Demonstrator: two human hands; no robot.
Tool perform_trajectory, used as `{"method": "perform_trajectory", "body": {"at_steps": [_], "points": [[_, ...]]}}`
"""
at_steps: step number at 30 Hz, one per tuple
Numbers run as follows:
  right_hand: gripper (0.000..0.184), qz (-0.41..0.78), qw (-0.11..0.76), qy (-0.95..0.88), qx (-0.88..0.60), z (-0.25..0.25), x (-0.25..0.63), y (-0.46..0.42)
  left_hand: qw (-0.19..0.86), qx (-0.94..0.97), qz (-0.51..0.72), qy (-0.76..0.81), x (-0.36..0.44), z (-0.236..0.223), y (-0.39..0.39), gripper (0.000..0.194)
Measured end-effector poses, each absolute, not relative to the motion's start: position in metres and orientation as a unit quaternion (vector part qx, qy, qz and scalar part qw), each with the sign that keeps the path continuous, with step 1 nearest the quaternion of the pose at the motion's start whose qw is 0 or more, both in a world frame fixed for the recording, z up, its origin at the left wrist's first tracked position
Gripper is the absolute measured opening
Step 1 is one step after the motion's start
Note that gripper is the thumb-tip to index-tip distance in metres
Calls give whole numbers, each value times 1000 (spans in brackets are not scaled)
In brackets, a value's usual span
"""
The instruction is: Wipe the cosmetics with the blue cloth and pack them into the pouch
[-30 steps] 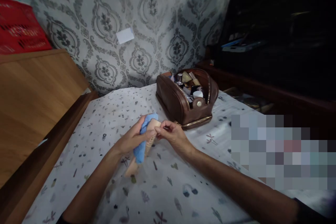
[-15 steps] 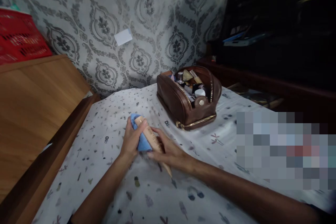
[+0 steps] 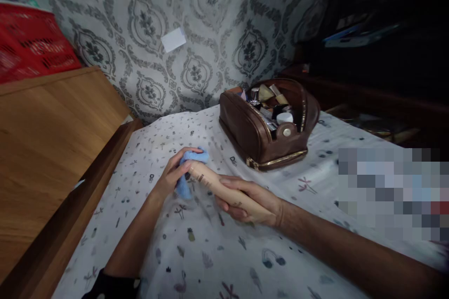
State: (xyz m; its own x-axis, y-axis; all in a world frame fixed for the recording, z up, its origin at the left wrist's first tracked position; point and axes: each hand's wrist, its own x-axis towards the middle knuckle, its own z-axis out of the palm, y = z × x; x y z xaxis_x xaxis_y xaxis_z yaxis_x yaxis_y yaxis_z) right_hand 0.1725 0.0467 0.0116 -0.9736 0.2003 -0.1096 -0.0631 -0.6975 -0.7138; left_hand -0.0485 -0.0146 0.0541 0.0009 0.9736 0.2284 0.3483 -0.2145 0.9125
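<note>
My right hand [image 3: 245, 198] is wrapped round a long beige cosmetic tube [image 3: 224, 189] that lies nearly level, its far end pointing left. My left hand [image 3: 173, 175] pinches a small blue cloth [image 3: 185, 168] against that far end of the tube. Both hands hover just above a white bedsheet [image 3: 210, 252] printed with small figures. Behind them stands an open brown leather toiletry bag [image 3: 263, 138] filled with several bottles and jars.
A wooden board or headboard [image 3: 49, 140] runs along the left edge of the bed. A red crate [image 3: 31, 46] sits on top of it. Patterned grey wallpaper [image 3: 175, 32] covers the wall behind. Dark furniture [image 3: 379, 56] stands at the right.
The tube has swung from steeply tilted to nearly level. My right hand has slid down to its near end, while the left hand keeps the blue cloth at its far end.
</note>
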Motion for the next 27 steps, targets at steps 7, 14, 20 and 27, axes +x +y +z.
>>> {"method": "perform_trajectory", "body": {"at_steps": [7, 14, 20, 27], "points": [[63, 822, 155, -527, -151, 12, 174, 45, 356, 610, 441, 553, -49, 53, -10, 42], [60, 641, 232, -707, -187, 9, 172, 48, 216, 636, 407, 618, -42, 49, -8, 49], [54, 618, 242, -726, -180, 7, 172, 50, 225, 609, 408, 642, -48, 55, -8, 58], [60, 635, 240, -709, -193, 7, 173, 51, 285, 631, 387, 609, -61, 60, -13, 64]]}}
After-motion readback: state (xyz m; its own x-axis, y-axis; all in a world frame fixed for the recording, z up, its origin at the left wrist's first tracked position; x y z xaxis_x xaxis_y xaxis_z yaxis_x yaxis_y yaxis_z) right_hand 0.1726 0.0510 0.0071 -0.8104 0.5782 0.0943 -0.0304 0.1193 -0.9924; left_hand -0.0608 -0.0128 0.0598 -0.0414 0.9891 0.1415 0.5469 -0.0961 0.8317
